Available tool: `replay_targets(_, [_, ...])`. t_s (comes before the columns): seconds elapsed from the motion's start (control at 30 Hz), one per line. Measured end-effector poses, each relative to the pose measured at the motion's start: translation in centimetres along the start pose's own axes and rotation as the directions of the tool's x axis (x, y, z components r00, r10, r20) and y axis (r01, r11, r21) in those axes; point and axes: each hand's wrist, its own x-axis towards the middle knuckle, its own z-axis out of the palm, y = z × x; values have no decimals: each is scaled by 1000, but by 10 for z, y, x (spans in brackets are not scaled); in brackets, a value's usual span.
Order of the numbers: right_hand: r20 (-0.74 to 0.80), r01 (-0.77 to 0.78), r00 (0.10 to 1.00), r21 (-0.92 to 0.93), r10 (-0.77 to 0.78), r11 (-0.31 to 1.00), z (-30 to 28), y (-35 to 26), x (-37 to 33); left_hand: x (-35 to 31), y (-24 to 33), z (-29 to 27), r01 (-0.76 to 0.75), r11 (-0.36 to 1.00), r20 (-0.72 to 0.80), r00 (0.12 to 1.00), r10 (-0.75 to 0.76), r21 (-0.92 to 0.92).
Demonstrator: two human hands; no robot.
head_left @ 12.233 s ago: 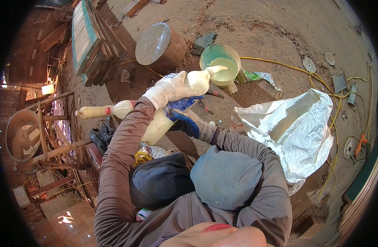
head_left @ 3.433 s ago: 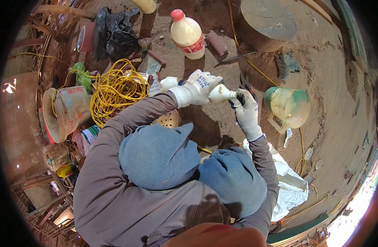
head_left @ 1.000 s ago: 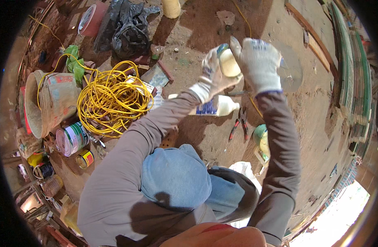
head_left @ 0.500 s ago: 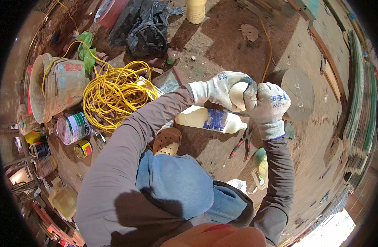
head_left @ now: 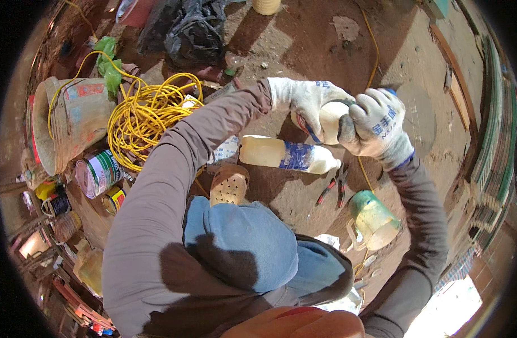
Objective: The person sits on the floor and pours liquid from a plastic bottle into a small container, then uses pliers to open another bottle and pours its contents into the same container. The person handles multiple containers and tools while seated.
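Observation:
Both my hands wear white work gloves with dark fingertips. My left hand (head_left: 306,104) is wrapped round a whitish plastic bottle (head_left: 332,121), partly hidden by the fingers. My right hand (head_left: 379,127) is closed at that bottle's right end; its fingers cover what they grip there. A bit of blue shows beyond the right knuckles, too small to name. Below my hands a second cloudy-white bottle (head_left: 269,151) with a blue label (head_left: 296,156) lies on its side, its neck to the right. Red-handled pliers (head_left: 334,186) lie just past its neck.
A tangled yellow cable (head_left: 151,115), a tipped worn bucket (head_left: 72,118) and paint cans (head_left: 97,173) stand at left. Black plastic bags (head_left: 196,34) lie at the far side. By my right forearm is a greenish plastic jug (head_left: 374,217). Long stacked strips (head_left: 495,146) line the right.
My right hand has turned, its wrist moving right and its forearm swinging outward, uncovering the jug. My left hand has shifted slightly right and down with the bottle. The view has shifted a little.

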Motion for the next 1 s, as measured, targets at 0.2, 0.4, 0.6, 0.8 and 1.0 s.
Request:
replay_targets(0.2, [143, -14, 987, -332, 65, 943, -23, 12, -9, 17, -7, 18, -19, 989, -217, 975, 51, 146])
replay_targets(0.4, [18, -666, 597, -546, 802, 508, -19, -29, -20, 33, -22, 106, 315, 742, -766, 506, 397, 592])
replay_targets(0.6, [115, -56, 989, -303, 95, 951, -31, -34, -37, 21, -6, 37, -163, 915, -86, 974, 208, 370])
replay_targets(0.8, [357, 103, 933, -396, 50, 912, -49, -18, -33, 41, -1, 13, 100, 994, 247, 963, -109, 46])
replay_targets(1.0, [459, -757, 409, -312, 789, 574, -70, -54, -23, 29, 11, 74, -36, 770, -365, 866, 343, 637])
